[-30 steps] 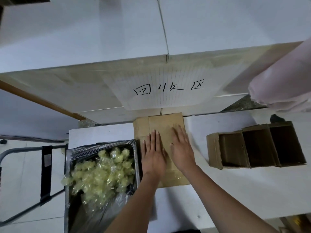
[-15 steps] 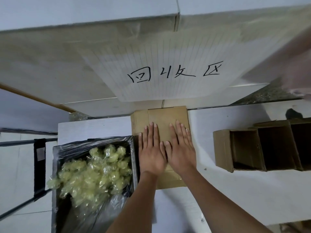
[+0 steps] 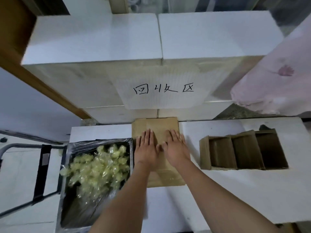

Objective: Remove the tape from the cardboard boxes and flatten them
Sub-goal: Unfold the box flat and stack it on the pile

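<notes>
A flattened brown cardboard box (image 3: 159,125) lies on the white table, its far end against the white boxes. My left hand (image 3: 146,148) and my right hand (image 3: 175,148) lie side by side on it, palms down, fingers straight, pressing it flat. A strip of clear tape shines on the near end of the flat cardboard (image 3: 165,178). To the right stand three open brown cardboard boxes (image 3: 242,152) in a row, their openings facing up toward me.
A black-lined bin (image 3: 99,169) full of crumpled yellowish tape sits left of the flat cardboard. Large white boxes (image 3: 151,52) with a handwritten paper sign (image 3: 164,89) stand behind. A pink cloth (image 3: 276,81) hangs at right. A trolley handle (image 3: 42,165) is at left.
My hands have stayed flat on the cardboard, drawing closer together. The view has tilted up, showing more of the white boxes behind.
</notes>
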{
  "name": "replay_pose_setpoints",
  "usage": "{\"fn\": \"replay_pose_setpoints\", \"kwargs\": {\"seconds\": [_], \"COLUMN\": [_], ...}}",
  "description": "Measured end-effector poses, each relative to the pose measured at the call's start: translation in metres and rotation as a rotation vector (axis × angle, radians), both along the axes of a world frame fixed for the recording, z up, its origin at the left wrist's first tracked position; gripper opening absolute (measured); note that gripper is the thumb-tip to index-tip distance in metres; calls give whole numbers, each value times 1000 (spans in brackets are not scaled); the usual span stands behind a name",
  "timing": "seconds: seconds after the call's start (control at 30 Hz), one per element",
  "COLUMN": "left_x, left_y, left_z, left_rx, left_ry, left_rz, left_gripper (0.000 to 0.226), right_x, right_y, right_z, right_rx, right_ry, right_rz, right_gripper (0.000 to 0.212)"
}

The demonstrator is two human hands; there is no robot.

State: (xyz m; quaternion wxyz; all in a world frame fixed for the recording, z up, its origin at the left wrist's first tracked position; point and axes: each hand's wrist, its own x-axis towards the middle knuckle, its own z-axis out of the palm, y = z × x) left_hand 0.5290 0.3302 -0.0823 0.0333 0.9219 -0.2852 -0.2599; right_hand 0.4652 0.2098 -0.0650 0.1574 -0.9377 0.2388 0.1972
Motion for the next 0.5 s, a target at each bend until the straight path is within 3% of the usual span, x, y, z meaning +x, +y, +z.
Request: {"fn": "replay_pose_setpoints", "kwargs": {"seconds": [0.27, 0.5], "left_x": [-16, -46], "left_y": [0, 7], "left_z": [69, 124], "left_rx": [2, 1], "left_ry": [10, -59], "left_rz": [24, -84], "left_gripper": [62, 60], "right_x": [-14, -60], "right_y": [-8, 2], "right_z": [75, 128], "right_rx": [-48, -108], "right_ry": [56, 110], "right_rz": [-3, -43], "right_gripper": [61, 57]}}
